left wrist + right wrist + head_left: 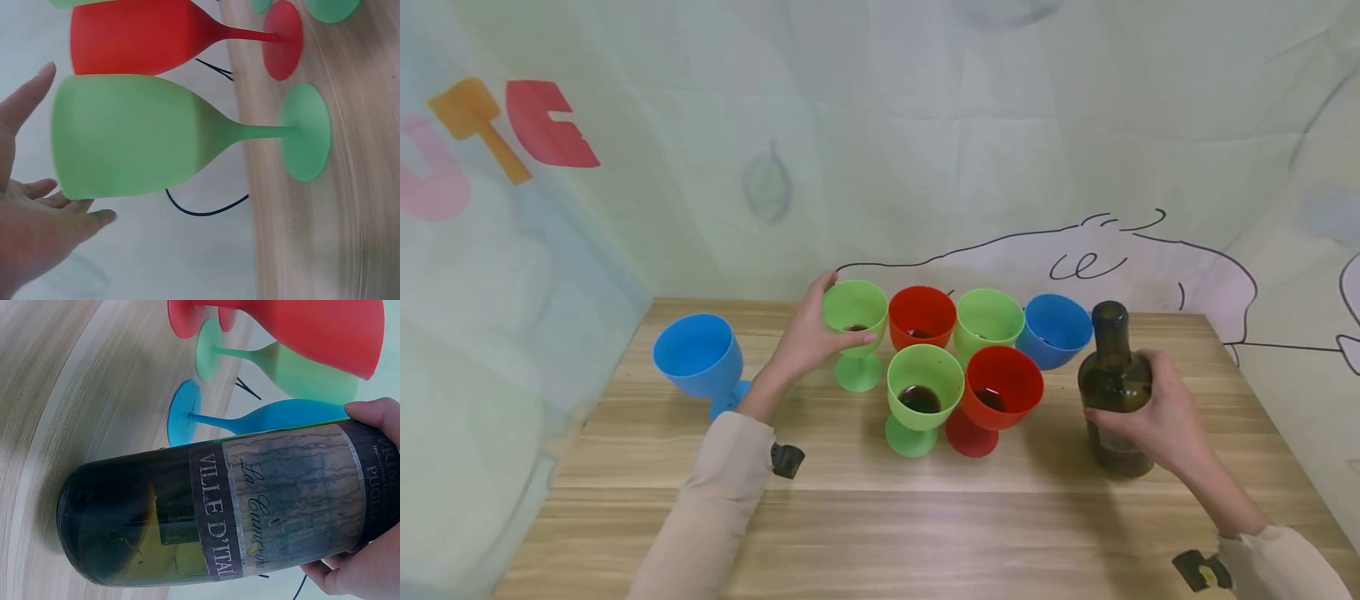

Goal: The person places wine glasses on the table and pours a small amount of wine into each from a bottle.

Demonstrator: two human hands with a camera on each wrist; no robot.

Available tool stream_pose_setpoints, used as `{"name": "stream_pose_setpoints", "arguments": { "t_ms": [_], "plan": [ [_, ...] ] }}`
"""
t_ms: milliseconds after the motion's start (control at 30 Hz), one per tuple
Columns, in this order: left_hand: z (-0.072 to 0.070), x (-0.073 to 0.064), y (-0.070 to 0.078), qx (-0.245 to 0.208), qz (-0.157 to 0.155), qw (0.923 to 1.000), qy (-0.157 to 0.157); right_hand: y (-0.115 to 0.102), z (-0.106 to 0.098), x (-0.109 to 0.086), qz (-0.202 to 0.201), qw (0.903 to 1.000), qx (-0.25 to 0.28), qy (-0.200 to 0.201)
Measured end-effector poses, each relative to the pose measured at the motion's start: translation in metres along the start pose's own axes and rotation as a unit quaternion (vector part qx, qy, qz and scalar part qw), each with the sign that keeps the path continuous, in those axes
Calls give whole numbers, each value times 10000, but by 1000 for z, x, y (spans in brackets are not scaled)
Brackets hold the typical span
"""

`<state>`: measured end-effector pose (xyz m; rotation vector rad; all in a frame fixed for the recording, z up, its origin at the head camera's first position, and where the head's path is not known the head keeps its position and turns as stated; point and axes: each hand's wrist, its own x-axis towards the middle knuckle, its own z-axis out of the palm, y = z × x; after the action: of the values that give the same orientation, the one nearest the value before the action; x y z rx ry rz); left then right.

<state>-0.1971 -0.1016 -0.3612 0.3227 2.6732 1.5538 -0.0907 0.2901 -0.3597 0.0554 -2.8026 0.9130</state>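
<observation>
My left hand (812, 333) is at the green goblet (855, 310) at the left end of the back row. In the left wrist view, its thumb and fingers are spread beside the rim of that green goblet (131, 134), not closed round it. Dark liquid shows in the goblet's bowl. With my right hand (1165, 417) I grip a dark green wine bottle (1112, 379) round its body, holding it upright. The bottle's label (290, 500) faces the right wrist camera. I cannot tell whether the base touches the table.
A red goblet (922, 312), green goblet (990, 321) and blue goblet (1056, 329) continue the back row. In front stand a green goblet (925, 375) and a red goblet (1006, 379) with dark liquid. A blue goblet (698, 358) stands left on the wooden table (880, 533); a printed cloth (880, 150) hangs behind.
</observation>
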Motion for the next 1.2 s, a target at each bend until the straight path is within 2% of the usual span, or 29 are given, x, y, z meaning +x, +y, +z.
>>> {"name": "stream_pose_setpoints", "arguments": {
  "t_ms": [267,567,700,833,1033,1200],
  "plan": [
    [-8,-20,2,190,-198,9993,257,-1,0,-1,26,10000,-44,-26],
    [-23,-51,16,240,19,9982,556,-1,0,-2,9,10000,12,-8],
    [-34,-64,23,543,53,9953,801,-1,-1,-2,-1,10000,35,-26],
    [-46,-75,27,964,191,9892,1091,-1,0,-1,-24,10000,49,-47],
    [-64,-90,20,1143,137,9849,1292,0,-1,-2,-22,10000,47,-49],
    [-79,-97,6,1143,-179,9827,1444,-1,-1,-1,-19,10000,21,-70]
  ]
}}
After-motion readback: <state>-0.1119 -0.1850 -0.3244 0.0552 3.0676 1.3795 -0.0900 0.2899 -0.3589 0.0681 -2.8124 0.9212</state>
